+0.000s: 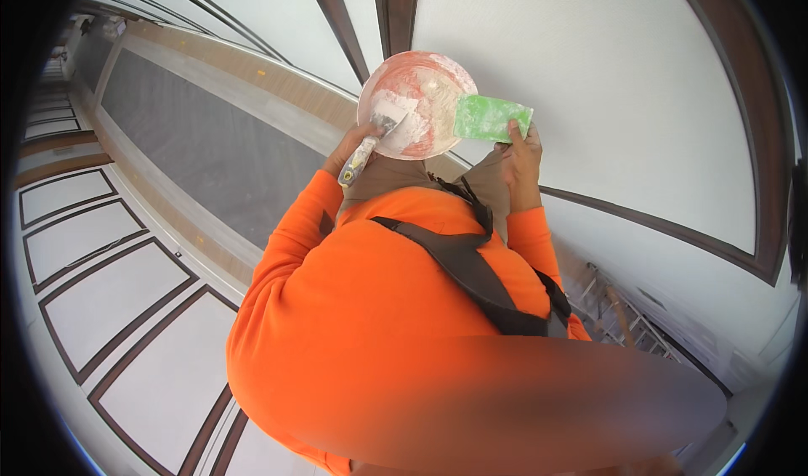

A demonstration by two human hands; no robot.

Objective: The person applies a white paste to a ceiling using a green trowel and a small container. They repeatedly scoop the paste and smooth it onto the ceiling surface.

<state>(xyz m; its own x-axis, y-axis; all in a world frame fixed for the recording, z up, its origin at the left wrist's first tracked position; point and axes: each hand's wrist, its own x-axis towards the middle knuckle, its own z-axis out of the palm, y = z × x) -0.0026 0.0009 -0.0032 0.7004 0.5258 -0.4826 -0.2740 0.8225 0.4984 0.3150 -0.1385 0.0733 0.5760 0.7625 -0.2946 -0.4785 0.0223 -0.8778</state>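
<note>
A round reddish bowl [467, 76], coated inside with whitish putty, is held in front of my waist. My left hand [349, 143] is closed at its left rim, with the thumb over the edge. Under that thumb lies a putty knife [357, 163]; its blade points into the bowl and its smeared handle sticks out over the rim. My right hand [523, 160] pinches a green rectangular spreader [488, 118] by its right end. White smears cover the spreader, and its left edge overlaps the bowl's right rim in view. The left fingers beneath the bowl are hidden.
A white wall panel [589, 80] with dark brown trim [762, 139] stands close ahead and to the right. A grey floor strip [210, 131] with wood-toned borders runs off to the left. Framed panels [118, 299] line the far-left side. Behind my right side is a metal ladder [627, 312].
</note>
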